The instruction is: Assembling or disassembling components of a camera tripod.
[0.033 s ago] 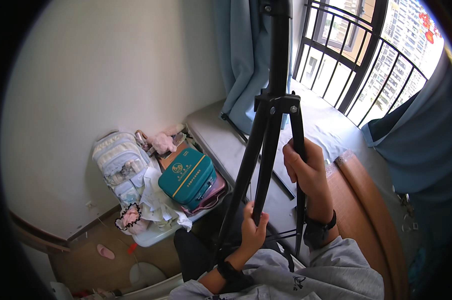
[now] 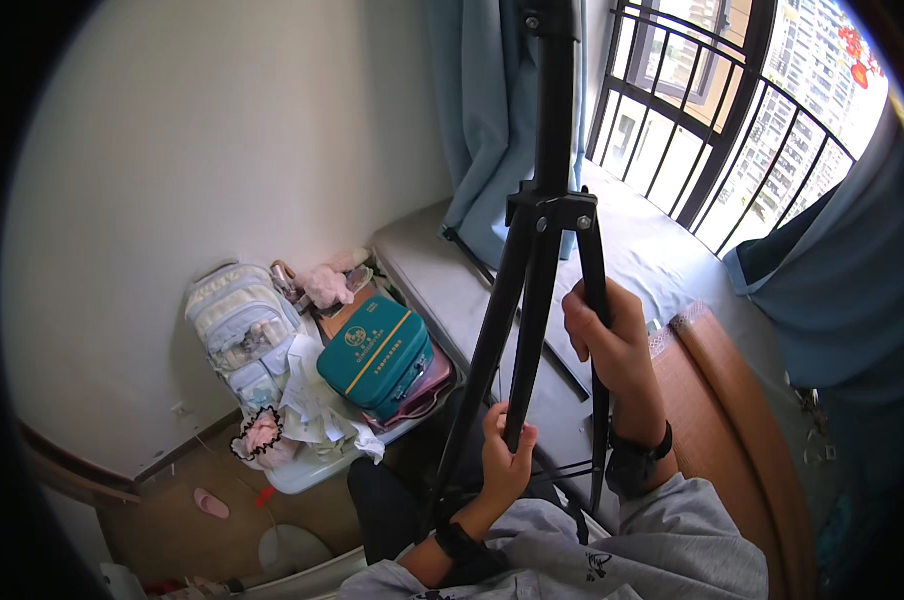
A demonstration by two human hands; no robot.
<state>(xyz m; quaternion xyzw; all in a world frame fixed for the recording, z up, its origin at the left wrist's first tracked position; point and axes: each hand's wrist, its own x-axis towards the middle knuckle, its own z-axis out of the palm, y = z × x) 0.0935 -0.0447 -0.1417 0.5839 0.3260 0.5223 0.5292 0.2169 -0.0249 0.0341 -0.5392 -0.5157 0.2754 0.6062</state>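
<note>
I see a tripod [image 2: 535, 300] in front of the person [image 2: 662, 545]. On its left is a table [image 2: 312, 480], with a case [image 2: 372, 355] near the right edge and a backpack [image 2: 240, 312] left of that. The bed [image 2: 417, 260] is just right of the table.

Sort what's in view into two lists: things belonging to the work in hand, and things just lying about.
In hand:
black tripod, one leg in the left grip, another in the right grip

Lying about:
teal case
pale backpack
pink plush toy
pink slipper
brown mat
</note>
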